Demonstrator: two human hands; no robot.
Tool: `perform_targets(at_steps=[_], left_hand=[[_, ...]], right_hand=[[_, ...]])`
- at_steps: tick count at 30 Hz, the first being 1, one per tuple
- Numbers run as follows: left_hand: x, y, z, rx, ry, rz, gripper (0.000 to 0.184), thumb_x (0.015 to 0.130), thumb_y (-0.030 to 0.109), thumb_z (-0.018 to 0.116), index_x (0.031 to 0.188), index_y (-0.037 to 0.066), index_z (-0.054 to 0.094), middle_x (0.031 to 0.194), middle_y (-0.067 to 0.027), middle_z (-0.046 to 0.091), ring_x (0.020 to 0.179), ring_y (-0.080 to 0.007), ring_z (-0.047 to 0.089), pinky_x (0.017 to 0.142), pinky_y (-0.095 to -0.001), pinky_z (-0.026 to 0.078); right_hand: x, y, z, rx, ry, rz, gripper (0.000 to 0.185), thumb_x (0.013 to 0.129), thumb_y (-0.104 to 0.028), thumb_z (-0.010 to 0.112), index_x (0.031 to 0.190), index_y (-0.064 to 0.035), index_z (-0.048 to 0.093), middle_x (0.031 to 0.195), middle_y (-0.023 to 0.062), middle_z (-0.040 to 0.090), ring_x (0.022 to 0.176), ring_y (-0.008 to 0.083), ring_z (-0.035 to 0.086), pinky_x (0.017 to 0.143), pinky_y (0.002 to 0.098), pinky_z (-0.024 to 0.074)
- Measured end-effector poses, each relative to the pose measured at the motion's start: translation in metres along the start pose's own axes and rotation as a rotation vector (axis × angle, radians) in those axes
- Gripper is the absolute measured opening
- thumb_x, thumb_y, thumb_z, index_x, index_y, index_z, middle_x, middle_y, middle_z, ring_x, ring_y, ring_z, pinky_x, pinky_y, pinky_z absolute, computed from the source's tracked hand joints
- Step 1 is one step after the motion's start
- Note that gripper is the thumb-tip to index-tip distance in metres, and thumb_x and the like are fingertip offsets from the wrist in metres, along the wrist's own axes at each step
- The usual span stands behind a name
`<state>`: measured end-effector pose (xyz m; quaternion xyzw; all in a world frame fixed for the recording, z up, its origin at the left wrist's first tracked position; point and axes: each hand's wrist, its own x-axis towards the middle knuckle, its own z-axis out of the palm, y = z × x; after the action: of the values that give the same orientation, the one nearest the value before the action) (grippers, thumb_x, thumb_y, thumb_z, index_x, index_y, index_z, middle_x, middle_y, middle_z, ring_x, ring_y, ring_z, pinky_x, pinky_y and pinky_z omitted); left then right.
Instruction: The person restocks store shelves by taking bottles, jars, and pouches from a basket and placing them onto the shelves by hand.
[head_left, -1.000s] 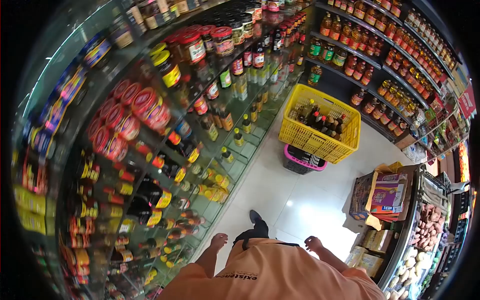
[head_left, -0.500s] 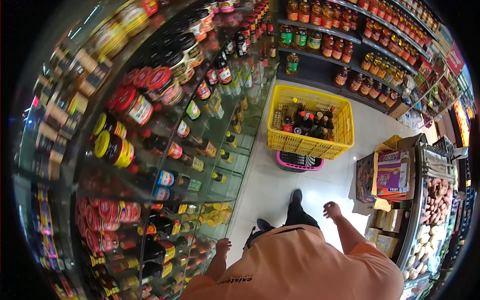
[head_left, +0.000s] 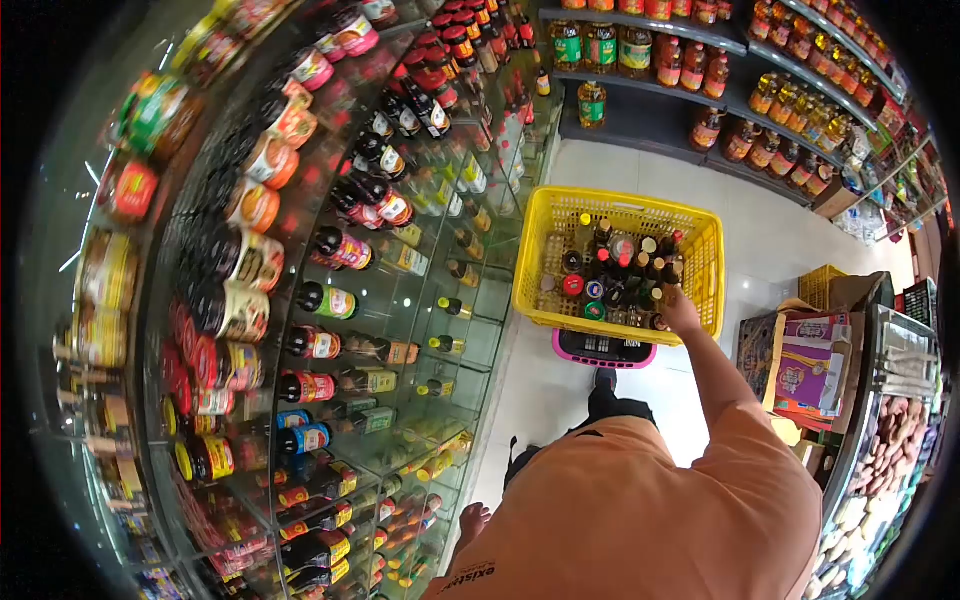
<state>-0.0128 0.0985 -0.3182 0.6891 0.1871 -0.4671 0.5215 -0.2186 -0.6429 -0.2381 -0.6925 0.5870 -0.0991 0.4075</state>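
Note:
The yellow plastic basket (head_left: 712, 262) stands ahead of me with several bottles in it, many dark with red, green or black caps. My right hand (head_left: 681, 310) reaches over its near right side, with fingers closed around a dark sauce bottle (head_left: 673, 272) among the others. Part of that bottle is hidden by the hand and its neighbours. Low by my left side, my left hand (head_left: 474, 520) holds nothing, its fingers loosely apart. The nearest thing to it is the glass shelving (head_left: 470, 375), stocked with bottles.
Under the basket's near side sits a pink-rimmed black basket (head_left: 603, 349). Jars and sauce bottles (head_left: 330, 299) line the left shelves. Oil bottles (head_left: 635, 52) fill the racks at the back. Cardboard boxes (head_left: 812, 365) and a produce display (head_left: 895, 440) stand on the right.
I have stepped closer to the yellow basket. My right hand has moved from beside my body forward onto a bottle in it. The left hand stays low at my side.

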Motion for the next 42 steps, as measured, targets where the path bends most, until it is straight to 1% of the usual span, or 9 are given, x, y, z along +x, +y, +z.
perform_targets(at_steps=[9, 18, 19, 21, 23, 31, 35, 36, 42], left_hand=[[-0.024, -0.008, 0.106, 0.919, 0.147, 0.208, 0.037, 0.095, 0.032, 0.053, 0.094, -0.002, 0.068, 0.09, -0.0104, 0.068, 0.083, -0.0167, 0.067, 0.075, -0.0302, 0.053], [-0.001, 0.058, 0.139, 1.064, -0.07, 0.072, 0.033, 0.096, 0.03, 0.055, 0.098, -0.001, 0.068, 0.092, -0.0102, 0.069, 0.083, -0.0186, 0.068, 0.076, -0.0304, 0.053], [0.005, 0.049, 0.145, 0.543, 0.088, 0.125, 0.026, 0.097, 0.025, 0.057, 0.102, 0.001, 0.066, 0.094, -0.0102, 0.07, 0.083, -0.02, 0.069, 0.075, -0.0312, 0.054], [0.008, 0.111, 0.172, 0.939, 0.043, 0.195, 0.024, 0.097, 0.02, 0.059, 0.11, 0.0, 0.064, 0.096, -0.0108, 0.07, 0.083, -0.0198, 0.069, 0.073, -0.0314, 0.055], [0.057, 0.11, 0.162, 0.407, 0.002, 0.259, 0.025, 0.096, 0.016, 0.06, 0.113, -0.002, 0.061, 0.095, -0.0114, 0.07, 0.083, -0.019, 0.069, 0.073, -0.0312, 0.055], [0.03, 0.323, 0.409, 0.68, -0.227, 0.683, 0.038, 0.089, 0.01, 0.072, 0.122, -0.002, 0.057, 0.107, -0.0123, 0.069, 0.092, -0.0194, 0.069, 0.083, -0.0319, 0.055], [-0.038, 0.388, 0.535, 0.965, -0.466, 1.321, 0.063, 0.08, 0.017, 0.082, 0.132, 0.0, 0.052, 0.113, -0.0104, 0.067, 0.104, -0.0195, 0.065, 0.092, -0.0332, 0.051], [-0.047, 0.395, 0.554, 0.968, -0.472, 1.327, 0.063, 0.08, 0.017, 0.082, 0.132, 0.0, 0.052, 0.113, -0.0104, 0.067, 0.104, -0.0195, 0.065, 0.092, -0.0332, 0.051], [-0.035, 0.379, 0.559, 0.514, -0.728, 0.667, 0.052, 0.08, 0.017, 0.078, 0.123, -0.002, 0.056, 0.106, -0.0106, 0.069, 0.101, -0.0227, 0.068, 0.089, -0.0342, 0.052]], right_hand=[[0.108, 0.049, 0.044, -0.428, -0.281, 0.038, 0.051, 0.081, -0.02, 0.067, 0.13, -0.0118, 0.052, 0.108, 0.0231, 0.068, 0.103, 0.041, 0.066, 0.088, 0.0485, 0.0528], [0.122, 0.061, 0.062, -0.524, -0.243, 0.093, 0.041, 0.087, -0.022, 0.061, 0.126, -0.0129, 0.054, 0.106, 0.0206, 0.07, 0.1, 0.0412, 0.067, 0.083, 0.0515, 0.0543], [0.118, 0.056, 0.055, -0.495, -0.235, 0.04, 0.039, 0.087, -0.023, 0.061, 0.124, -0.0124, 0.055, 0.104, 0.0207, 0.07, 0.099, 0.0412, 0.067, 0.082, 0.0517, 0.0544], [0.103, 0.029, 0.023, -0.556, -0.246, -0.007, 0.039, 0.086, -0.026, 0.061, 0.122, -0.0117, 0.055, 0.1, 0.0204, 0.071, 0.095, 0.0411, 0.068, 0.08, 0.0514, 0.0546], [0.091, 0.012, -0.003, -0.551, -0.298, -0.078, 0.039, 0.085, -0.027, 0.062, 0.12, -0.0113, 0.057, 0.096, 0.0192, 0.071, 0.091, 0.0408, 0.069, 0.079, 0.0507, 0.0547], [0.021, -0.116, -0.137, -0.113, -0.233, -0.223, 0.032, 0.079, -0.028, 0.072, 0.1, -0.0055, 0.065, 0.079, 0.0165, 0.068, 0.076, 0.0368, 0.067, 0.07, 0.0459, 0.053], [-0.005, -0.173, -0.165, 0.086, -0.356, -0.408, 0.034, 0.075, -0.024, 0.077, 0.102, -0.004, 0.068, 0.078, 0.017, 0.067, 0.072, 0.0317, 0.067, 0.068, 0.0399, 0.0524], [-0.01, -0.179, -0.162, 0.214, -0.338, -0.588, 0.02, 0.08, -0.013, 0.076, 0.095, -0.0018, 0.068, 0.07, 0.0072, 0.061, 0.061, 0.0137, 0.055, 0.054, 0.031, 0.0437], [-0.008, -0.181, -0.142, 0.748, -0.556, -0.282, 0.033, 0.091, -0.016, 0.071, 0.119, -0.0041, 0.06, 0.08, 0.0001, 0.061, 0.062, 0.0066, 0.052, 0.053, 0.0228, 0.0403]])
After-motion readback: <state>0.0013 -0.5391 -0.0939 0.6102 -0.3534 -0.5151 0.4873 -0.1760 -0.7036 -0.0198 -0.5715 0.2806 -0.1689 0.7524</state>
